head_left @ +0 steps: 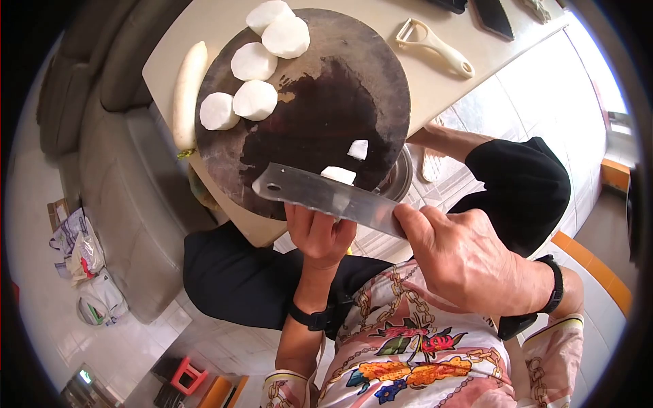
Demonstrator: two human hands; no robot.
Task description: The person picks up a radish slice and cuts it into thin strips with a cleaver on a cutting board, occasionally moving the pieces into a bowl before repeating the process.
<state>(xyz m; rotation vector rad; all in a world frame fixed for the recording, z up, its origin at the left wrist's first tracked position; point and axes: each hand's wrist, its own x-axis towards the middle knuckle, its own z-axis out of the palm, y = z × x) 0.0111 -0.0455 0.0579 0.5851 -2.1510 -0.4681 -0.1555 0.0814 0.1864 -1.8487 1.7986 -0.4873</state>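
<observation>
My right hand (pixel 469 262) is closed round the handle of a cleaver (pixel 320 200), whose broad blade reaches left over the near edge of a round chopping board (pixel 299 146). Just below the blade, my left hand (pixel 316 234) has its fingers curled, their tips hidden by the metal; what they hold, if anything, does not show. A cut piece of white radish (pixel 338 175) lies against the far side of the blade, partly covered. Slightly beyond it sits a smaller white piece (pixel 358 149). Several thick peeled radish chunks (pixel 255 100) stand along the board's left and far rim.
A whole white radish (pixel 188 95) lies left of the board on the table (pixel 435 102). To the right is a peeler (pixel 435 47). A metal basin (pixel 401 173) shows under the board's right edge. A grey sofa (pixel 129 204) stands left.
</observation>
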